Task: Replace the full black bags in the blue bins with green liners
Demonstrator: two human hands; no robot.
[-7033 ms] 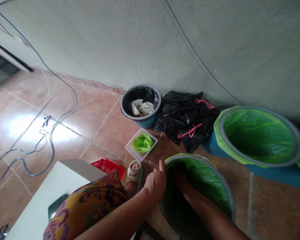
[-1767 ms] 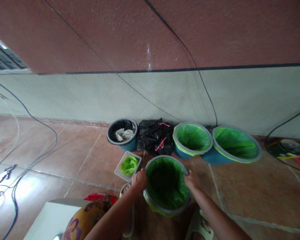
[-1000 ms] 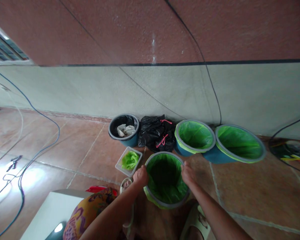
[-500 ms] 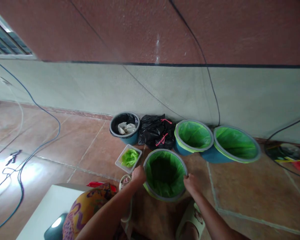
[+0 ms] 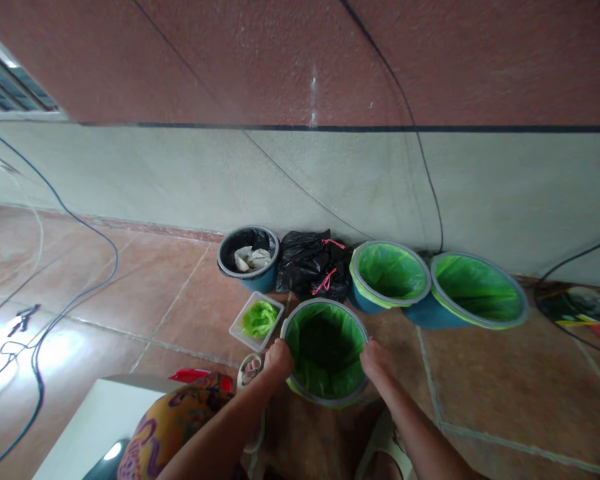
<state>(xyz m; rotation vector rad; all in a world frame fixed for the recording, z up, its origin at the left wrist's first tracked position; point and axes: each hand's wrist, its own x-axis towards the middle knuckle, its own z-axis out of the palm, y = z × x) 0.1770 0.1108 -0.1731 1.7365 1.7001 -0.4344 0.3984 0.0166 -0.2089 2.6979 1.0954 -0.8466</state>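
Observation:
A round blue bin [image 5: 325,402] with a grey rim and a green liner bag stands on the tiled floor in front of me. My left hand [image 5: 279,357] is closed on its left rim. On the right rim rests my right hand [image 5: 375,359], fingers curled over the edge. The liner [image 5: 325,347] hangs inside and folds over the rim.
Against the wall stand two more green-lined bins [image 5: 390,275] [image 5: 477,291], a tied black rubbish bag [image 5: 313,264] and a black-lined bin with paper [image 5: 249,257]. A clear tray of green bags [image 5: 257,320] lies left of my bin. Blue cables [image 5: 55,313] trail at left.
My head has risen and the view has widened since the oldest frame. Both hands now grip the bin's rim; over the last second they slid slightly toward me and the bin shifted a little.

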